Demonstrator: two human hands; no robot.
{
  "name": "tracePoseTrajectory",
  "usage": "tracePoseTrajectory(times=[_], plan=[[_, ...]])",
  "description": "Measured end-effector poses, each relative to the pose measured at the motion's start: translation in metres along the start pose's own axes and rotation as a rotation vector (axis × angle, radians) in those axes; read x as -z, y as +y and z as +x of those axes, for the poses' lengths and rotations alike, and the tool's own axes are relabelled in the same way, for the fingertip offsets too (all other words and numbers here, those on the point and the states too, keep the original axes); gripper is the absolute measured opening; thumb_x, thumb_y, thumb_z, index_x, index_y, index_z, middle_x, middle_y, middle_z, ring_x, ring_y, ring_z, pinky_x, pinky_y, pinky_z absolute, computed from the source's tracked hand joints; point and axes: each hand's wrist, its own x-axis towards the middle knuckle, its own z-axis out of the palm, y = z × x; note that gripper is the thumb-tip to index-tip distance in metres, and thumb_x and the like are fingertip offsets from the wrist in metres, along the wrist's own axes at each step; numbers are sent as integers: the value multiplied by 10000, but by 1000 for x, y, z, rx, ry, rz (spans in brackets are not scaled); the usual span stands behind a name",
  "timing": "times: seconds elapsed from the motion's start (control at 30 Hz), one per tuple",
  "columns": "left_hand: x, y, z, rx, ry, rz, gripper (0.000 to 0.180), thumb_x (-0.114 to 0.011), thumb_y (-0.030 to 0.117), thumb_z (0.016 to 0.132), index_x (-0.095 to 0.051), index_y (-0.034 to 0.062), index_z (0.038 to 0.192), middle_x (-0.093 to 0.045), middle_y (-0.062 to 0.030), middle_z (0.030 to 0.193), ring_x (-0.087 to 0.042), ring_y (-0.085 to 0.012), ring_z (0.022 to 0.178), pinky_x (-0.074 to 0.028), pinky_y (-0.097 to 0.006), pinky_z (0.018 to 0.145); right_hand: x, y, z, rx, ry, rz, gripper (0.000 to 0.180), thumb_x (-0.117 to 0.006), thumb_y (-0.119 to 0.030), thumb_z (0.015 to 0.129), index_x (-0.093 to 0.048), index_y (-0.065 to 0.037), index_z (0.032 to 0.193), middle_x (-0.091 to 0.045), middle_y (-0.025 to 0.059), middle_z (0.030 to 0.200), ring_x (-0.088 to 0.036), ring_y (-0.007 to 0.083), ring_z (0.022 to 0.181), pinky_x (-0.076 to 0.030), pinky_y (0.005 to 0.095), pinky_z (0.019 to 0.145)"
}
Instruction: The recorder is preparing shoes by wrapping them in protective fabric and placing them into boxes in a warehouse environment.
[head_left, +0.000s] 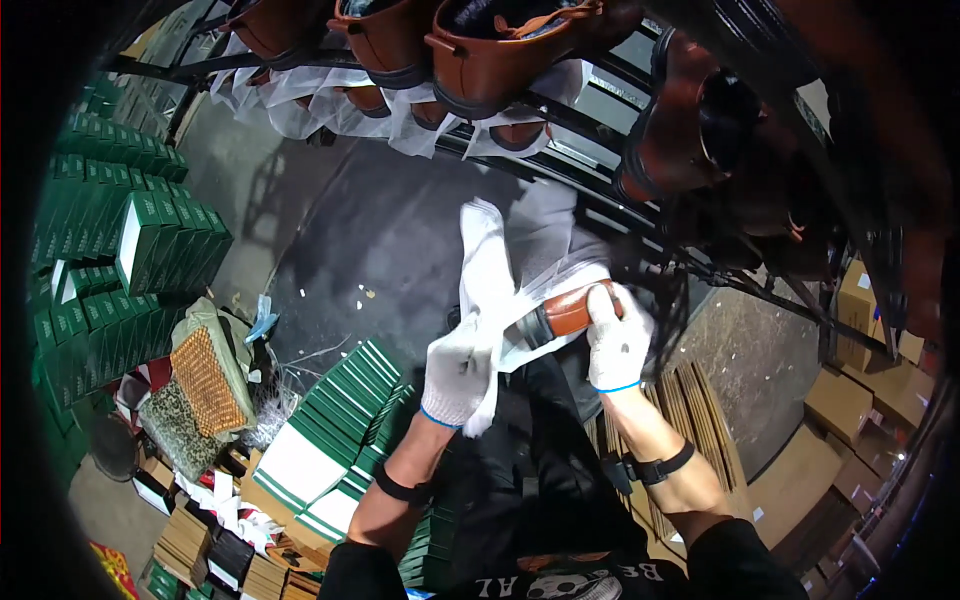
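My right hand (620, 335), in a white knit glove with a blue cuff edge, grips a brown leather shoe (567, 312) with a dark sole. Its thumb lies on top of the leather. Thin white wrapping sheet (482, 240) covers much of the shoe and spreads out beyond it. On the left side of the shoe, my left hand (458, 378), gloved the same way, is closed on a gathered strip of that sheet. Part of the strip hangs below the hand. The shoe's far part is hidden under the wrap.
Brown boots (490, 65) stand on a dark metal rack (580, 120) ahead and to the right. Green boxes (130, 230) are stacked at left, with more green cartons (330, 430) near my left forearm. Flattened cardboard (690, 410) and brown cartons (850, 400) lie at right.
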Motion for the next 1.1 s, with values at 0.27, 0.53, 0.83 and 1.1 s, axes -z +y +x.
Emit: tracePoseTrajectory(times=[0.27, 0.53, 0.83, 1.1], plan=[[-38, -28, 43, 70, 173, 35, 229, -663, 85, 976, -731, 7, 1180, -725, -226, 987, -724, -442, 878, -581, -492, 756, -24, 20, 147, 584, 101, -631, 175, -661, -188, 1047, -734, -29, 1060, -696, 237, 1058, -697, 463, 993, -572, 512, 816], [-33, -38, 40, 177, 68, 11, 201, -603, 145, 1079, -725, 3, 1154, -730, -223, 920, -731, -411, 817, -564, -452, 708, 35, 57, 50, 202, -196, -795, 201, -756, -221, 966, -724, -37, 1039, -733, 237, 990, -726, 466, 1010, -590, 543, 886], [-87, -19, 29, 459, 118, -101, 284, -601, 236, 1117, -706, -13, 1204, -712, -287, 847, -726, -507, 821, -567, -503, 697, 69, 22, 212, 270, -64, -1100, 353, -608, -384, 1074, -789, -83, 1105, -766, 259, 1023, -723, 504, 994, -572, 599, 844], [-97, -38, 9, 623, 103, 101, 273, -634, 257, 1112, -712, 8, 1192, -709, -291, 826, -726, -501, 816, -557, -500, 692, 172, -36, -67, -206, -24, 181, 219, -730, -231, 1040, -698, -14, 1043, -645, -17, 850, -509, 38, 705, -408, 232, 612]])
